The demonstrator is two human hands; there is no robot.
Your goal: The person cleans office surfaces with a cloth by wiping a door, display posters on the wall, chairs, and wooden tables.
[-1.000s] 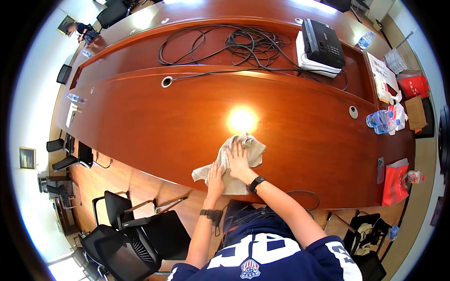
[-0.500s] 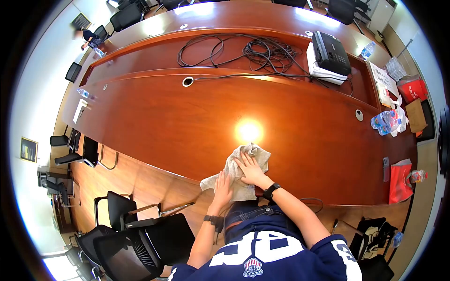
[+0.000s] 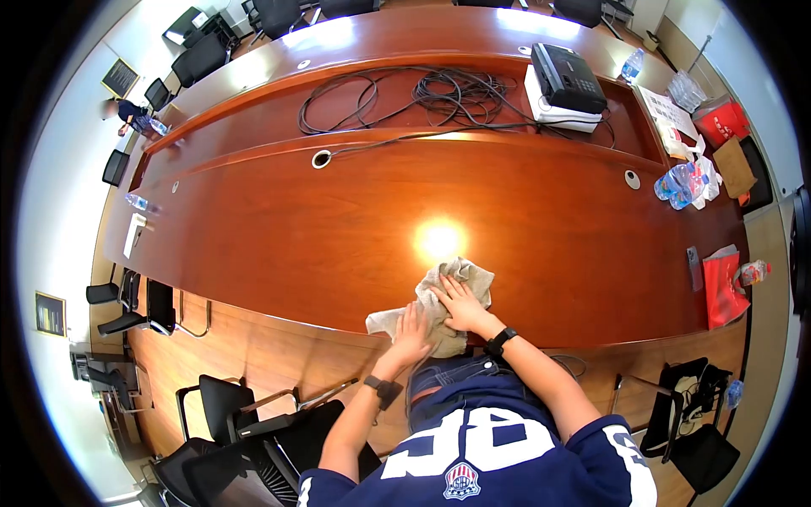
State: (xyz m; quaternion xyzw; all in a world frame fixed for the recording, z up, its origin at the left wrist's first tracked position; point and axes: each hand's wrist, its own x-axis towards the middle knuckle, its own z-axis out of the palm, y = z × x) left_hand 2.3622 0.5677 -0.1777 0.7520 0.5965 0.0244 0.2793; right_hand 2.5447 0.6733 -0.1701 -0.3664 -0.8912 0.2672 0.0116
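A crumpled beige-grey cloth (image 3: 475, 275) lies at the near edge of the polished brown table (image 3: 338, 245), its lower part reaching over the edge by my waist. My right hand (image 3: 461, 307) rests flat on the cloth's upper part, fingers stretched out and slightly spread. Lower and to the left, my left hand (image 3: 411, 335) lies with straight fingers over the cloth's left part. Neither hand is wrapped round it. Each wrist wears a dark band.
Black cables (image 3: 456, 93) and a black projector (image 3: 568, 78) on a white box occupy the table's recess. Water bottles (image 3: 678, 186), a red bag (image 3: 723, 287) and a phone (image 3: 694, 269) sit at right. Black chairs (image 3: 226, 407) stand nearby. Another person (image 3: 128, 114) is far left.
The view has shifted slightly. Both hands and the cloth have moved a little to the right along the table edge, with the hands still flat on the cloth.
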